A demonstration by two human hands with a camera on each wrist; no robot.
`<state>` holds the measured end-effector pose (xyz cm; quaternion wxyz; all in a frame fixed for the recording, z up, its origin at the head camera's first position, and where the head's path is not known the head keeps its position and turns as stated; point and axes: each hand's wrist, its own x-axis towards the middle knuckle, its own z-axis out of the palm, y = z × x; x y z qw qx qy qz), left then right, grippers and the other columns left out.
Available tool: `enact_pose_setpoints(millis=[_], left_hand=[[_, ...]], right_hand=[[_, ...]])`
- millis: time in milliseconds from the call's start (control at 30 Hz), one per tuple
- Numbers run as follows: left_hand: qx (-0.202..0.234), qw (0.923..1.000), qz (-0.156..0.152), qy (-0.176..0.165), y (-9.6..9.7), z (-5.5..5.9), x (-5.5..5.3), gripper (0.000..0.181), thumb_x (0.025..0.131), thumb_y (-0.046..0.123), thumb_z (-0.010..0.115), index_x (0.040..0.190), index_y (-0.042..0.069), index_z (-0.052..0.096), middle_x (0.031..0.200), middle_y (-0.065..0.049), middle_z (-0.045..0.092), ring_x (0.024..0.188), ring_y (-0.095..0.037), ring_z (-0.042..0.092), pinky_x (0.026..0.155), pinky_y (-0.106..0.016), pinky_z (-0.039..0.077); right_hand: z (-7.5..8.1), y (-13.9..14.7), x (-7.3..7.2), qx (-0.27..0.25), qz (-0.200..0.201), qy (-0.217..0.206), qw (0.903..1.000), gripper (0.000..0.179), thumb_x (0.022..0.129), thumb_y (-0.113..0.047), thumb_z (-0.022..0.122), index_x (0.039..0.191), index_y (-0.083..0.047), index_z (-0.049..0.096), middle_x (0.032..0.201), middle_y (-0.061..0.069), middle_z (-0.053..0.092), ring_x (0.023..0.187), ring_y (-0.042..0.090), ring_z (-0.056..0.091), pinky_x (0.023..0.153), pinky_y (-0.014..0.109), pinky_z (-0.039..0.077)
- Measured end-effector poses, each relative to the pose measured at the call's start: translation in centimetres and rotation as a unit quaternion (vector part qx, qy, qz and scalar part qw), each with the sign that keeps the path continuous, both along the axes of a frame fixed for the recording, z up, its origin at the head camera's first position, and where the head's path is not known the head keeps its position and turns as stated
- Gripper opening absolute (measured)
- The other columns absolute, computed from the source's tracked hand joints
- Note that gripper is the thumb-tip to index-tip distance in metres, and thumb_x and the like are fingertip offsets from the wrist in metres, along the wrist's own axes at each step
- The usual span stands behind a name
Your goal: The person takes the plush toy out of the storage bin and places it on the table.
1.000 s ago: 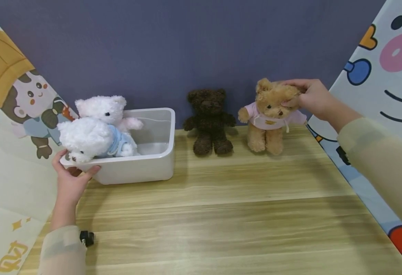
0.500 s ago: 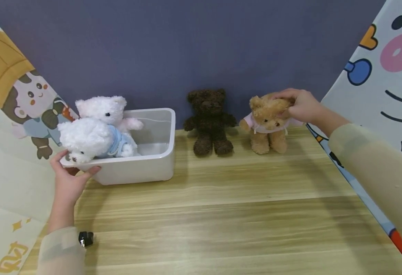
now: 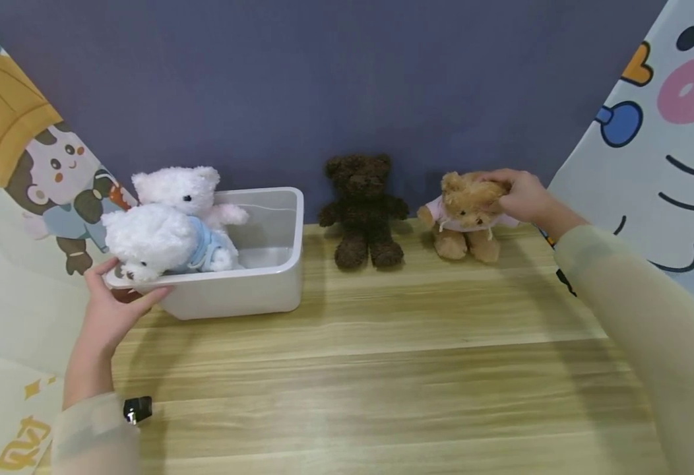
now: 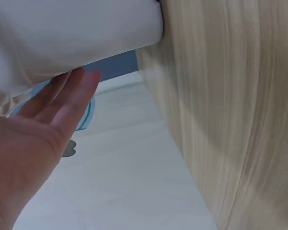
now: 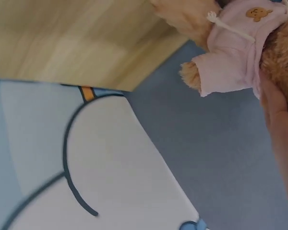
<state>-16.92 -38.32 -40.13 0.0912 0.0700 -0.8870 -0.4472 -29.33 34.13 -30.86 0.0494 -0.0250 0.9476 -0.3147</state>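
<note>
My left hand (image 3: 105,309) holds the left front corner of a white plastic bin (image 3: 237,295), thumb along the front wall and fingers at the left side. In the left wrist view those fingers (image 4: 69,98) lie fairly straight against the bin. Inside it are a white plush dog (image 3: 151,237) in light blue clothing, its head over the front rim, and a white plush toy (image 3: 177,188) behind. At the right, my right hand (image 3: 525,196) grips the head of a tan teddy bear (image 3: 468,221) in a pink hoodie. The bear sits upright on the table.
A dark brown teddy bear (image 3: 363,204) sits against the dark blue back panel (image 3: 347,79), between the bin and the tan bear. Printed cartoon panels stand on the left (image 3: 2,218) and right (image 3: 638,171). Wood-grain table (image 3: 371,382) stretches across the front.
My right hand has lowered the tan teddy bear onto the table and shifted slightly left with it. My left hand stays on the bin, its wrist moved a little left.
</note>
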Motion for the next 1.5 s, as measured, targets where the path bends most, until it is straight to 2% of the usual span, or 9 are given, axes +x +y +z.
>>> enact_pose_setpoints(millis=[233, 400, 533, 700, 867, 1100, 1267, 1400, 1500], left_hand=[[0.044, 0.9986, -0.013, -0.025, 0.3, 0.0, 0.4, 0.09, 0.108, 0.037, 0.061, 0.163, 0.025, -0.009, 0.163, -0.037, 0.023, 0.111, 0.004, 0.052, 0.073, -0.013, 0.058], [0.15, 0.9884, 0.026, 0.002, 1.0, -0.3, 0.5, 0.085, 0.105, 0.032, 0.067, 0.16, 0.036, 0.003, 0.167, -0.028, 0.019, 0.123, -0.006, 0.053, 0.072, -0.013, 0.059], [0.202, 0.9782, 0.048, 0.009, 1.2, -0.6, 0.8, 0.085, 0.104, 0.029, 0.069, 0.16, 0.04, 0.005, 0.173, -0.023, 0.014, 0.138, -0.015, 0.048, 0.071, -0.012, 0.058], [0.211, 0.9743, 0.079, 0.002, 1.7, -1.2, 0.8, 0.084, 0.104, 0.034, 0.068, 0.161, 0.044, 0.006, 0.177, -0.02, 0.007, 0.149, -0.03, 0.039, 0.07, -0.01, 0.057], [0.212, 0.9733, 0.087, -0.005, 2.3, -1.7, 0.7, 0.083, 0.105, 0.036, 0.067, 0.16, 0.048, 0.007, 0.179, -0.016, 0.004, 0.158, -0.037, 0.029, 0.069, -0.009, 0.055], [0.229, 0.9688, 0.095, -0.004, 2.5, -1.4, 0.6, 0.082, 0.104, 0.038, 0.068, 0.159, 0.051, 0.008, 0.18, -0.011, 0.002, 0.161, -0.034, 0.025, 0.068, -0.009, 0.054], [0.23, 0.9676, 0.104, -0.007, 2.4, -1.2, 0.7, 0.083, 0.104, 0.039, 0.068, 0.159, 0.052, 0.008, 0.18, -0.008, 0.001, 0.162, -0.034, 0.024, 0.067, -0.009, 0.054], [0.226, 0.9695, 0.094, -0.001, 2.5, -0.8, 0.4, 0.083, 0.103, 0.039, 0.069, 0.159, 0.051, 0.008, 0.18, -0.01, 0.002, 0.162, -0.034, 0.025, 0.069, -0.009, 0.054], [0.231, 0.969, 0.086, 0.006, 2.7, -0.6, 0.1, 0.083, 0.103, 0.038, 0.069, 0.159, 0.051, 0.009, 0.18, -0.012, 0.003, 0.16, -0.033, 0.028, 0.07, -0.009, 0.055]], right_hand=[[-2.6, 0.1, -1.2, -0.019, -0.021, 0.003, 0.9996, 0.064, 0.1, -0.002, 0.061, 0.161, -0.017, 0.046, 0.172, 0.023, 0.03, 0.147, 0.053, 0.04, 0.101, 0.06, 0.048], [-3.6, -0.6, -2.2, -0.041, -0.035, -0.004, 0.9985, 0.06, 0.102, -0.005, 0.06, 0.16, -0.014, 0.046, 0.169, 0.029, 0.033, 0.147, 0.053, 0.041, 0.108, 0.064, 0.048], [-4.0, -1.7, -3.3, -0.054, -0.056, -0.022, 0.9967, 0.061, 0.104, -0.008, 0.06, 0.162, -0.014, 0.043, 0.17, 0.031, 0.029, 0.141, 0.049, 0.045, 0.096, 0.054, 0.052], [-5.2, -2.5, -5.1, -0.07, -0.078, -0.028, 0.9941, 0.065, 0.103, 0.0, 0.053, 0.165, -0.016, 0.04, 0.167, 0.026, 0.038, 0.09, 0.027, 0.059, 0.066, 0.039, 0.049], [-6.1, -2.6, -6.2, -0.087, -0.093, -0.047, 0.9907, 0.071, 0.1, 0.004, 0.043, 0.167, -0.019, 0.035, 0.168, 0.025, 0.038, 0.049, 0.01, 0.036, 0.05, 0.033, 0.039], [-5.8, -3.1, -6.4, -0.079, -0.102, -0.041, 0.9908, 0.067, 0.102, 0.002, 0.044, 0.166, -0.016, 0.037, 0.173, 0.028, 0.024, 0.065, 0.016, 0.055, 0.06, 0.04, 0.052], [-5.5, -3.3, -6.7, -0.08, -0.1, -0.05, 0.9905, 0.067, 0.103, 0.0, 0.043, 0.167, -0.018, 0.035, 0.178, 0.026, 0.004, 0.065, 0.016, 0.052, 0.058, 0.038, 0.05], [-4.0, -3.2, -6.9, -0.041, -0.076, -0.052, 0.9948, 0.074, 0.102, 0.0, 0.047, 0.17, -0.02, 0.027, 0.176, 0.029, 0.009, 0.069, 0.021, 0.05, 0.058, 0.04, 0.048], [-2.4, -3.1, -7.0, 0.002, -0.048, -0.025, 0.9986, 0.078, 0.102, -0.004, 0.053, 0.171, -0.023, 0.024, 0.174, 0.029, 0.02, 0.095, 0.032, 0.055, 0.065, 0.043, 0.047]])
